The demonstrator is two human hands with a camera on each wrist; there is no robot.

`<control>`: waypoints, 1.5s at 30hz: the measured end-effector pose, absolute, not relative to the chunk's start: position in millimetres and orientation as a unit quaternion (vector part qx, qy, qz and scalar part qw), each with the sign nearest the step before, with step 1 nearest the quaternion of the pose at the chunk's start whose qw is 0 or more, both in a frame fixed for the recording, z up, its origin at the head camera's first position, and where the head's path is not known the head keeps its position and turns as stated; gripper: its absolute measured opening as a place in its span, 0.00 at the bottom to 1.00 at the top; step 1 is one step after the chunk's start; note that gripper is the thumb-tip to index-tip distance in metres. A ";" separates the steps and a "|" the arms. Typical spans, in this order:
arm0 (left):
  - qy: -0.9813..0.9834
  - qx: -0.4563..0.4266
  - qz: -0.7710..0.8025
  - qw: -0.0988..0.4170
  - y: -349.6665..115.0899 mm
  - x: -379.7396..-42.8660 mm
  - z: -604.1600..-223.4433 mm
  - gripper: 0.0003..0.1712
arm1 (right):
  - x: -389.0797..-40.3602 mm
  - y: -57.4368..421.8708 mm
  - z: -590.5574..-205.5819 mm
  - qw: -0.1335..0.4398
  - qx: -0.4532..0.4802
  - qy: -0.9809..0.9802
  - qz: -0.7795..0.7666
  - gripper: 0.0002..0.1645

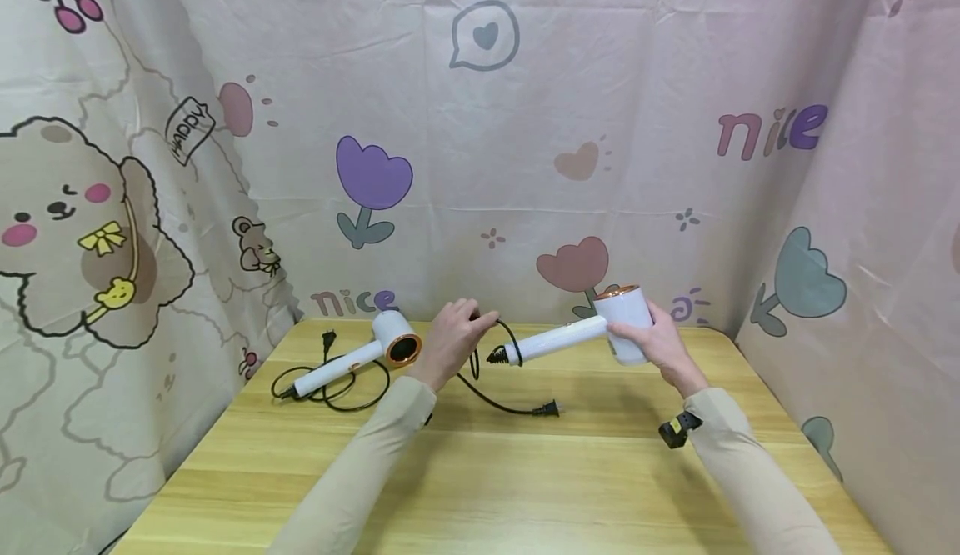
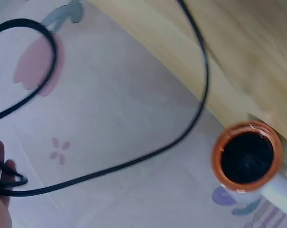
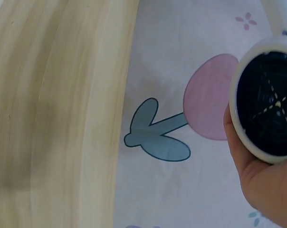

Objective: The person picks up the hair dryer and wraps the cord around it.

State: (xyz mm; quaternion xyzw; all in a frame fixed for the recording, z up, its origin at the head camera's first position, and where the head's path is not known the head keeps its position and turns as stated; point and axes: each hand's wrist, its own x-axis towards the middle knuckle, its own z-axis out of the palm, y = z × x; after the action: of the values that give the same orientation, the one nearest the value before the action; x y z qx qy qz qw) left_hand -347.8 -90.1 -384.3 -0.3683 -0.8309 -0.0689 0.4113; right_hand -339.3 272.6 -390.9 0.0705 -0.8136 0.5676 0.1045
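Observation:
My right hand (image 1: 662, 340) grips a white hair dryer (image 1: 626, 322) by its head, above the table, with the handle pointing left and the copper-rimmed end up. In the right wrist view the dryer's dark round end (image 3: 272, 104) faces the camera. My left hand (image 1: 452, 338) holds the dryer's black cord (image 1: 512, 334) near the handle's end; in the left wrist view the cord (image 2: 134, 161) loops out from the fingers (image 2: 8, 175). The cord's plug (image 1: 547, 409) hangs low over the table, to the right of my left hand.
A second white hair dryer (image 1: 341, 367) lies at the table's back left, its black cord (image 1: 367, 405) coiled round it and its plug (image 1: 328, 338) behind. The wooden table (image 1: 525, 488) ends at a printed curtain (image 1: 480, 163) along the back and sides.

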 end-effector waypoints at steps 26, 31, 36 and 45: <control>-0.881 -0.335 -0.068 0.328 -86.1 -351.0 -431.3 0.34 | -335.3 282.7 -414.3 -0.144 -0.003 -0.554 0.820 0.22; -0.856 -0.339 -0.031 0.388 -80.0 -349.9 -434.1 0.28 | -335.9 277.5 -409.3 -0.167 -0.039 -0.491 0.854 0.24; -0.874 -0.346 -0.007 0.342 -69.0 -345.3 -432.6 0.31 | -336.1 267.9 -406.8 -0.172 -0.071 -0.470 0.863 0.26; -0.891 -0.347 -0.018 0.291 -57.9 -335.5 -426.0 0.20 | -335.1 255.5 -399.5 -0.010 -0.126 -0.576 0.808 0.30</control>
State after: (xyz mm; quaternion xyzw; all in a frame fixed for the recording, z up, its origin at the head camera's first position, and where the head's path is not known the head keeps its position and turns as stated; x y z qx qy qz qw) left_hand -335.5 -57.9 -426.0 -0.3472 -0.8914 -0.0179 0.2908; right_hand -335.1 255.5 -399.5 -0.1264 -0.5756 0.8078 -0.0101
